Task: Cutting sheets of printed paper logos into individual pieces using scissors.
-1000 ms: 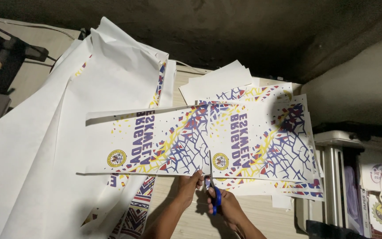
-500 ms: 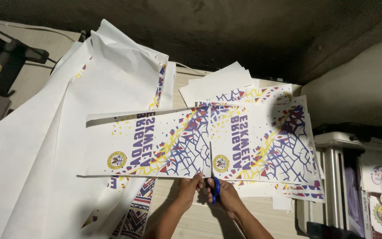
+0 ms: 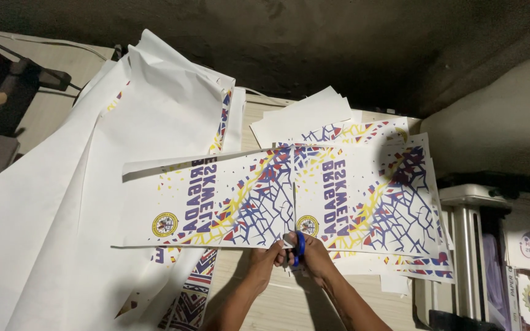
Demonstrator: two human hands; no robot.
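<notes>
Nearest the camera, two bare forearms rise from the lower edge and meet at the near edge of a long printed paper sheet (image 3: 240,202), white with a purple, yellow and red cracked-mosaic pattern and a round emblem. The right hand (image 3: 315,260) has its grip closed around the blue plastic handles of a pair of scissors (image 3: 297,248), fingers through the loops; the blades point away from the person into the sheet, along the white seam between its two printed panels (the blade tips cannot be made out against the pattern). Just left of the scissors, the left hand (image 3: 264,260) has its grip pinched on the near edge of the sheet, thumb on top.

The sheet lies flat across a pale wooden desk (image 3: 277,303), with its near edge touching both hands. Right of the scissors, under the sheet's right panel, a stack of matching printed sheets (image 3: 421,260) shows its fanned edges. Left of the scissors, a large heap of crumpled white paper (image 3: 62,227) spreads over the desk. Further right stands a silver metal roller device (image 3: 467,245). Beyond the sheet, far from the scissors, plain white paper offcuts (image 3: 308,116) rest against a dark wall (image 3: 314,43).
</notes>
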